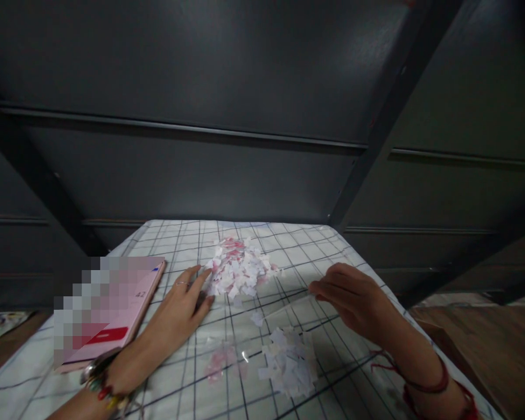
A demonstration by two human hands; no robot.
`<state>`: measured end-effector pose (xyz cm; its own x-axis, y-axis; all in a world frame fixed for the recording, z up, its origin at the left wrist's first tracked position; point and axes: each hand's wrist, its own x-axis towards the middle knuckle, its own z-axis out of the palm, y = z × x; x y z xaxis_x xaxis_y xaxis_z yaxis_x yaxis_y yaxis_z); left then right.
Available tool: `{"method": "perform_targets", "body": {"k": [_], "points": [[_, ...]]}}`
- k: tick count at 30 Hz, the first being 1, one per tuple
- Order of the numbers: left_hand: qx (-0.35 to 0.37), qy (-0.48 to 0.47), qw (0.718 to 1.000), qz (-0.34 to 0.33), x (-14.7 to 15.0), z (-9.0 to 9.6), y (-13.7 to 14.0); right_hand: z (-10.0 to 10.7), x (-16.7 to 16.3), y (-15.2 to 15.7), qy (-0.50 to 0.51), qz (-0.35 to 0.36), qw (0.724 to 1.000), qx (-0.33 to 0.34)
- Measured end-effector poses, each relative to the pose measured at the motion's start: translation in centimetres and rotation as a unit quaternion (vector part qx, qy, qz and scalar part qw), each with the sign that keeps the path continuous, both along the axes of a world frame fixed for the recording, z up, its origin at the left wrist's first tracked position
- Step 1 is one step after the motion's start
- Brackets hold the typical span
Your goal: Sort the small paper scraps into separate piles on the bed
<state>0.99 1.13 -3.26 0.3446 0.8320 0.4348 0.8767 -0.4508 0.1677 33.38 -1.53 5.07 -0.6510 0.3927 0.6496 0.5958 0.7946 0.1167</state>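
Observation:
A heap of small torn paper scraps, mostly white with some pink, lies on the checked tablecloth. My left hand rests at the left edge of the heap, fingers spread and fingertips touching or close to the scraps. To the right of the heap, my right hand is pinched on a thin clear plastic piece, which slants down toward a loose white scrap. Closer to me lie a white pile of scraps and a clear plastic packet with pink pieces.
A pink book or box, partly blurred out, lies at the table's left side. The white checked tablecloth reaches a dark panelled wall at the back. Wooden floor shows at the right.

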Motion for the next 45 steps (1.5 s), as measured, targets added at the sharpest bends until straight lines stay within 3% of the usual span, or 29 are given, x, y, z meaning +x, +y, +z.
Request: {"method": "perform_targets", "body": {"k": [5,11,15,20,28,34,41,45], "points": [[0.003,-0.003,1.0,-0.001,0.1,0.0,0.1,-0.5,-0.7,0.0,0.013,0.002,0.999,0.035],[-0.002,-0.006,1.0,-0.002,0.1,0.1,0.0,-0.1,0.0,0.1,0.015,0.011,1.0,-0.016],[-0.013,0.003,1.0,-0.002,0.2,0.3,-0.1,-0.3,-1.1,0.0,0.048,-0.007,0.996,0.073],[-0.013,0.0,1.0,-0.002,0.2,0.3,-0.1,-1.0,-4.2,-0.6,0.006,-0.004,0.993,0.116],[-0.013,0.001,1.0,-0.003,0.0,0.1,0.0,0.4,-2.3,-0.9,-0.001,0.029,0.998,0.047],[-0.008,-0.001,1.0,-0.001,0.0,0.1,0.0,-0.1,-2.4,-0.5,0.017,0.014,0.996,0.088],[-0.013,0.01,1.0,-0.002,0.1,0.3,0.0,0.5,-0.5,-0.1,0.009,0.01,0.999,-0.052],[-0.014,0.012,1.0,-0.004,0.1,0.2,0.0,0.3,0.2,0.4,0.041,0.001,0.999,-0.03]]}}
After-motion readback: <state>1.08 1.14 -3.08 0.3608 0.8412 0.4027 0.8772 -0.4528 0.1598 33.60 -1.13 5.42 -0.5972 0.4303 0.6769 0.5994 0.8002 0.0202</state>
